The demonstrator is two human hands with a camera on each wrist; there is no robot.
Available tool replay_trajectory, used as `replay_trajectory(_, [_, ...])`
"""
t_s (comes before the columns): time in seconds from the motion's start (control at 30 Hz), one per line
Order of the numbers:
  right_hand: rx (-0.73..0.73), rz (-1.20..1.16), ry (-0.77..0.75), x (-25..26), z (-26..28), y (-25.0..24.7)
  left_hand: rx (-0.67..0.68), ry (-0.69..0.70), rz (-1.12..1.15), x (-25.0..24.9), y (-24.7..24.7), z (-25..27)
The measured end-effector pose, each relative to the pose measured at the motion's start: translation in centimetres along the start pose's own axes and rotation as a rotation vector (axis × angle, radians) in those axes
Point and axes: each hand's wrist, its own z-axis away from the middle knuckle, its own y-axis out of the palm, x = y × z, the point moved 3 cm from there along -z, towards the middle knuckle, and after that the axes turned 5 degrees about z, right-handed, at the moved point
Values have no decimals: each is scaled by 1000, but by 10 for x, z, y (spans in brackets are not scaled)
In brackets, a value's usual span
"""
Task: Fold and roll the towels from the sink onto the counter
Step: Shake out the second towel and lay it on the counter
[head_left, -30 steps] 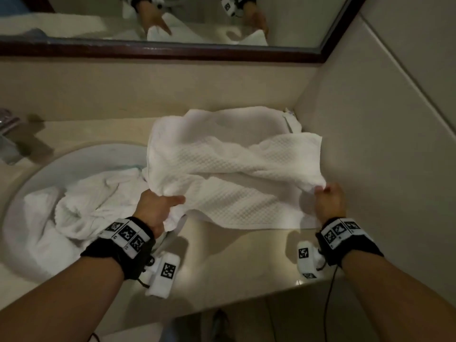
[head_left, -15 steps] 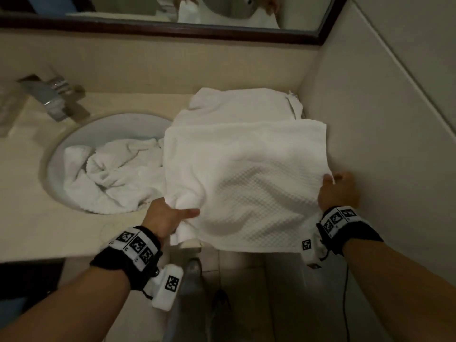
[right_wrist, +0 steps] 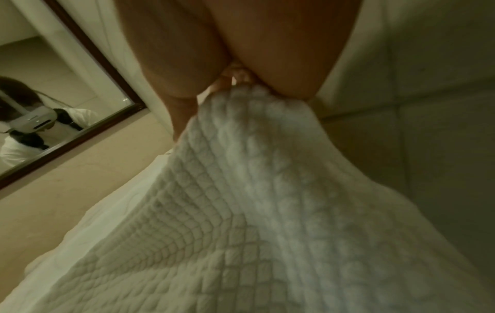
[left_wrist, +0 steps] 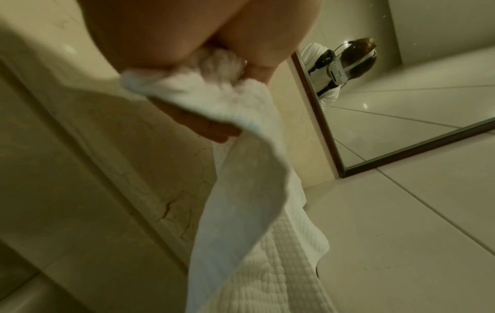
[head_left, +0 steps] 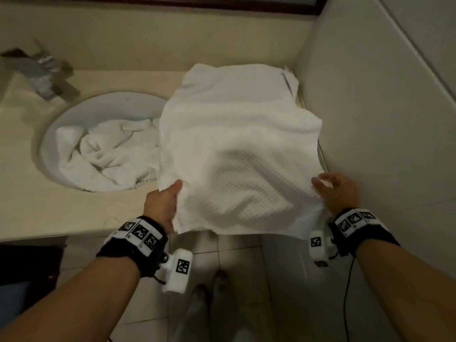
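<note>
A white waffle-weave towel [head_left: 237, 144] is spread over the counter [head_left: 49, 208] to the right of the sink, and its near edge hangs past the counter's front. My left hand [head_left: 162, 203] grips the towel's near left corner, the cloth [left_wrist: 241, 190] bunched in the left hand's [left_wrist: 187, 63] curled fingers. My right hand [head_left: 333, 191] pinches the near right corner close to the side wall. In the right wrist view the towel [right_wrist: 267, 211] runs up into my right hand's [right_wrist: 241, 53] fingers. A second white towel [head_left: 111, 154] lies crumpled in the sink [head_left: 118, 104].
A metal faucet [head_left: 44, 72] stands at the back left of the sink. The tiled side wall [head_left: 382, 119] closes in the counter on the right. A dark-framed mirror [head_left: 197, 3] runs above the backsplash. Below the counter edge is tiled floor [head_left: 234, 255].
Both hands have drawn the towel's near edge toward me, so it now hangs past the counter's front. The towel lies flatter and smoother than before.
</note>
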Motion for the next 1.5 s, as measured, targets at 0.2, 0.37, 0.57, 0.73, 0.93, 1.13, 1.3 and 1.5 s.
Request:
replay_trajectory(0.2, [41, -143, 64, -36, 30, -2, 30, -30, -64, 22, -12, 2])
replay_trajectory(0.37, [-84, -22, -11, -63, 40, -9, 52, -27, -139, 50, -20, 9])
replay_trajectory(0.57, [-158, 133, -115, -77, 60, -21, -18, -64, -128, 82, -31, 21])
replay_trajectory(0.73, [-136, 145, -126, -89, 73, -24, -86, -76, -199, 117, -47, 32])
replay_trajectory(0.93, [-147, 264, -47, -107, 92, -23, -115, -8, -325, 146, -60, 39])
replay_trajectory(1.13, [-109, 357, 3, -120, 104, -24, -95, -47, -444, 174, -79, 36])
replay_trajectory(1.3, [-75, 406, 44, -126, 116, -27, -67, -52, -518, 180, -81, 45])
replay_trajectory(1.5, [-13, 407, 81, -120, 120, -29, -55, 63, -537, 179, -75, 44])
